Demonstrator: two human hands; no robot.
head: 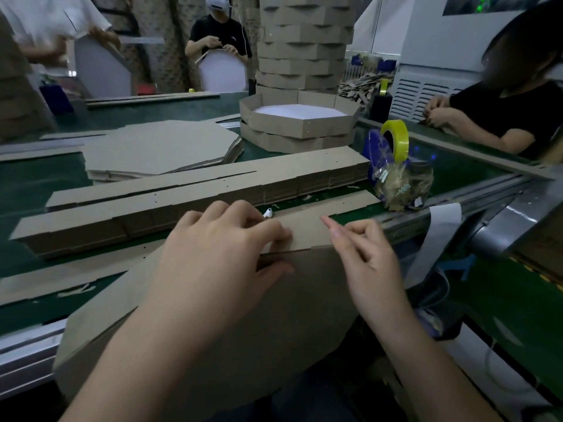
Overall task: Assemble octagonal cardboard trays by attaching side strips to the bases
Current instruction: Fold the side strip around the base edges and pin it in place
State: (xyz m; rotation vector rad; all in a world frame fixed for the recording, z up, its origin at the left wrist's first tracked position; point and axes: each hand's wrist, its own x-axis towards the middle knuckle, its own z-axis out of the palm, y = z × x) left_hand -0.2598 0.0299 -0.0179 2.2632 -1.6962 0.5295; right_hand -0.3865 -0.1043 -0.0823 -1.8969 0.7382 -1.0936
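**Strip meets base at the table's near edge**

Here we are at the green table [30,190], and the side strip [350,202] lies flat along the far edge of the big octagonal base [274,324], which juts out over the table's near rim towards the worker. The left hand [219,248] is clamped at that join: fingers curled down on the strip, thumb pressed on the base just below, pinching the cardboard between them. The right hand [368,257] grasps nothing; its forefinger is stretched out with the tip at the strip's near edge, the other fingers loosely tucked in. A small white object [268,213] sits just beyond the left fingers.

Behind, a long stack of strips [198,202] runs across the table, a pile of flat bases [158,147] further back. Finished trays [298,123] stand beyond, at the foot of a tall tower of trays [304,41]. To the right, a yellow tape roll [396,138] perches above a crinkled plastic bag [402,184].
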